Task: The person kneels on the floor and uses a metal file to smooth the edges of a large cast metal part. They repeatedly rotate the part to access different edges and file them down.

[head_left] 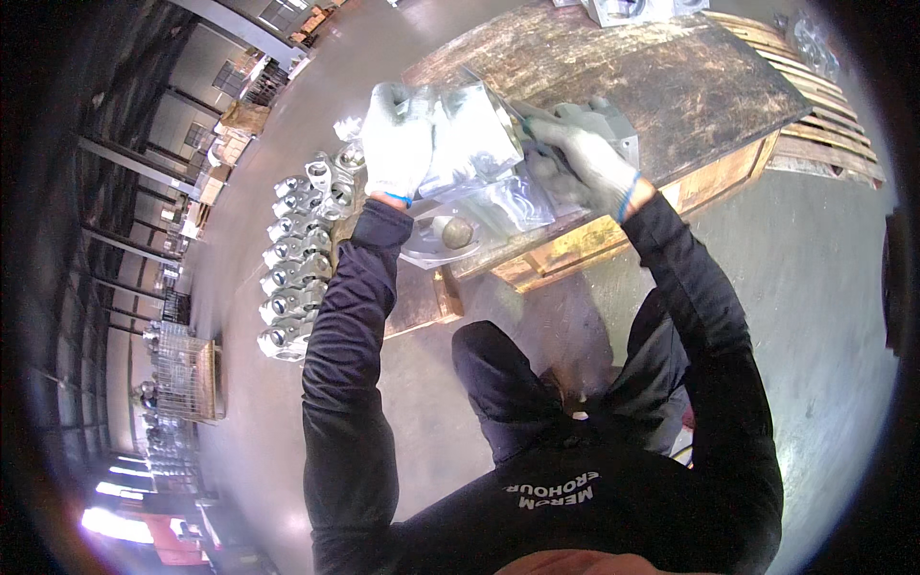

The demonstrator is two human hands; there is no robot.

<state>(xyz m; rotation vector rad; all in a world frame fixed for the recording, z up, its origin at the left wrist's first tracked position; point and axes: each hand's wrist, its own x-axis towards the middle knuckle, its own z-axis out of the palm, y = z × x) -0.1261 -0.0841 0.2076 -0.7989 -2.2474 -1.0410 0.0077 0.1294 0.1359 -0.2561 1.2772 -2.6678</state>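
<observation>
My left hand (398,144), in a white glove, grips the near left side of a shiny silver metal casting (474,134) with a boxy, flat-sided shape. Glare washes out much of that hand and the part. At the casting's right side is my right hand (589,158), also gloved, its fingers closed. A thin dark thing shows by its fingertips, too little of it to name. Clear plastic sheeting (517,201) lies beneath the casting. A round tan knob-like thing (458,232) sits on the near left of it. Another grey metal part (609,125) stands behind my right hand.
The worn wooden bench (700,77) spreads out ahead. Several silver castings (297,254) are lined up at its left. More metal parts (637,10) sit at the far edge. A wooden pallet (815,105) lies at the right, and a wire cage (187,374) stands far left.
</observation>
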